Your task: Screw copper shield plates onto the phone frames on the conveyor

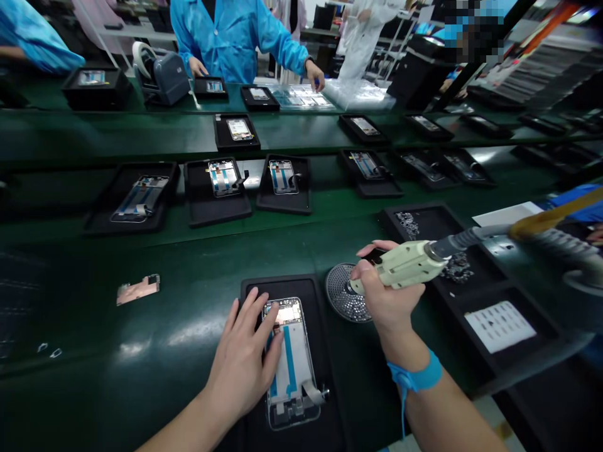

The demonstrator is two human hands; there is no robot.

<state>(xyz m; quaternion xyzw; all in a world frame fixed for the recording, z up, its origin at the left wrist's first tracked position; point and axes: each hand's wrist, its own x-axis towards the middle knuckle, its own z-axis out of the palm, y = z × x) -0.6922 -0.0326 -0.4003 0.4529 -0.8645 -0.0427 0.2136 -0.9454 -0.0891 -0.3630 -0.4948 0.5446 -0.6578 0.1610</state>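
Left hand spread on phone frame edge — right hand clamped on electric screwdriver.

left hand: palm down, spread fingers pressing lightly | left forearm: angled in from the bottom edge | right hand: curled fingers closed in a firm grip | right wrist: bent slightly (blue strap tied around it) | right forearm: angled in from the lower right
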